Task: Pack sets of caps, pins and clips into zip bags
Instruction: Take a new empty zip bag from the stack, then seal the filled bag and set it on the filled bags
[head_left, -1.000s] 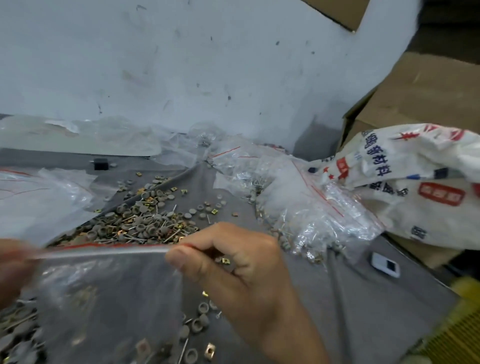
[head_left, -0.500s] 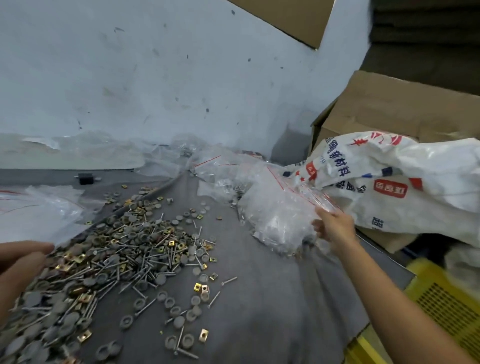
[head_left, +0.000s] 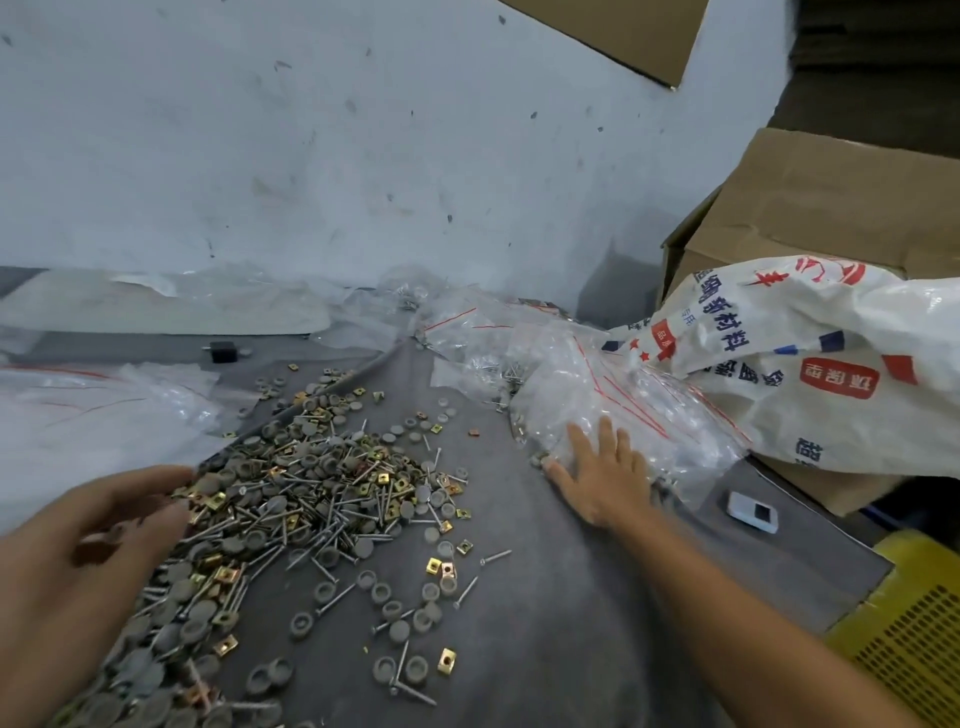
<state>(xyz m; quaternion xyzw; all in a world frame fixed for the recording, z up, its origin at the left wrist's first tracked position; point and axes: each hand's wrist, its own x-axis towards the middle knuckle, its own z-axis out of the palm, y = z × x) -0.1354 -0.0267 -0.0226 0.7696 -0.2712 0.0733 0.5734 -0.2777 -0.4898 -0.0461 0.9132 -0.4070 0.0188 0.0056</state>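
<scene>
Right hand (head_left: 602, 480) lies flat, grip open, pressing the bag pile (head_left: 623, 400) near the worktop (head_left: 571, 623) edge; the pile may slide off. Left hand (head_left: 88, 535) is blurred over the heap (head_left: 311, 483) of caps, pins and clips, grip unclear; a sweep could scatter them.

Left hand (head_left: 78, 571) blurred — wrist cropped, yellow crate (head_left: 914, 623) cut off

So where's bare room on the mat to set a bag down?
Best: the bare grey mat between the loose parts pile and the right hand, down to the near edge. Crowded: the pile at the left hand, and the bag heap under the right hand.
</scene>
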